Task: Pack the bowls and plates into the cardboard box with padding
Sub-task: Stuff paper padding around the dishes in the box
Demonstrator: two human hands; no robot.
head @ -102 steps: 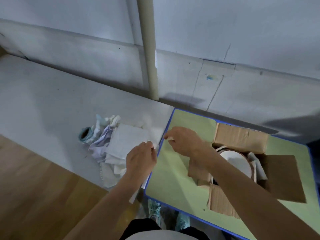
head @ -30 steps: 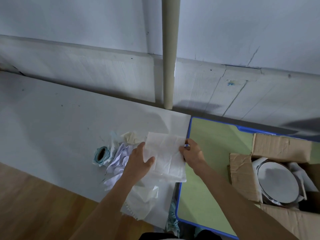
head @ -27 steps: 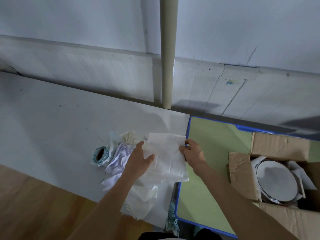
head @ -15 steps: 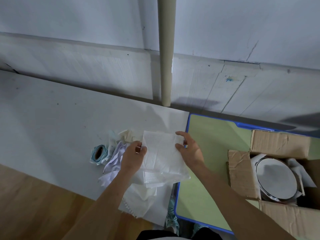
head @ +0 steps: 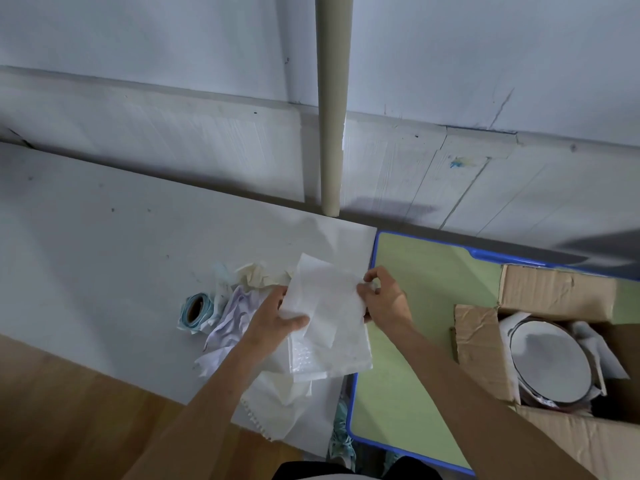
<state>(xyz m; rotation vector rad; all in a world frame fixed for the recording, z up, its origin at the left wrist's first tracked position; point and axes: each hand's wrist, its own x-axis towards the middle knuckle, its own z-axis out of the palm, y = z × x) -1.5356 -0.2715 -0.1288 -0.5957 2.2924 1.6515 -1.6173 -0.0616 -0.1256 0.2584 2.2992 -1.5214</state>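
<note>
A white sheet of padding paper point(head: 329, 317) is lifted off a heap of crumpled paper point(head: 242, 306) on the white table. My left hand point(head: 277, 317) grips its left edge, thumb on top. My right hand point(head: 382, 299) pinches its right edge. Under the sheet lies a piece of bubble wrap point(head: 304, 362). At the right, the open cardboard box point(head: 478, 344) holds a white plate point(head: 550, 362) with paper tucked round it.
A roll of blue tape point(head: 194, 308) lies left of the paper heap. The box stands on a green table with a blue rim point(head: 415, 306). A beige pipe point(head: 332, 105) runs down the wall behind. Wooden floor shows at lower left.
Both hands have raised the white sheet and turned it slightly. My left thumb now lies on top of it, and my right fingers have curled round its right edge.
</note>
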